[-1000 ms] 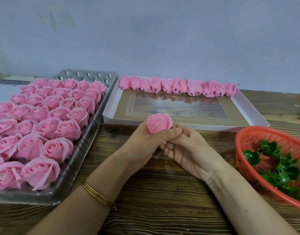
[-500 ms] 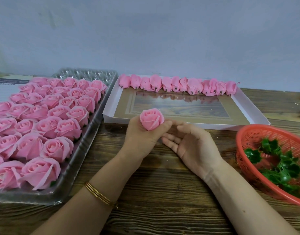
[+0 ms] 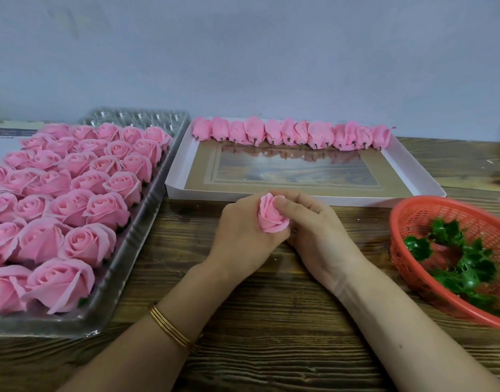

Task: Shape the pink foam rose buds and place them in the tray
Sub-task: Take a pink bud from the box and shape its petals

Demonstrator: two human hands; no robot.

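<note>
You hold one pink rose bud [image 3: 271,215] low over the wooden table [image 3: 271,321], just before the white tray [image 3: 370,200]. Your left hand [image 3: 243,236] cups it; your right hand [image 3: 313,227] pinches its top. About twelve shaped buds [image 3: 288,134] line the tray's far wall. Print on the paper [image 3: 2,142] at far left is too blurred to read.

A pink foam rose bud [image 3: 271,217] is pinched between the left hand [image 3: 243,239] and right hand [image 3: 313,230] - petals wrapped tight, tip tilted up. A row of buds [image 3: 291,134] lines the white tray's [image 3: 178,165] far edge - stems pointing toward the person.
</note>
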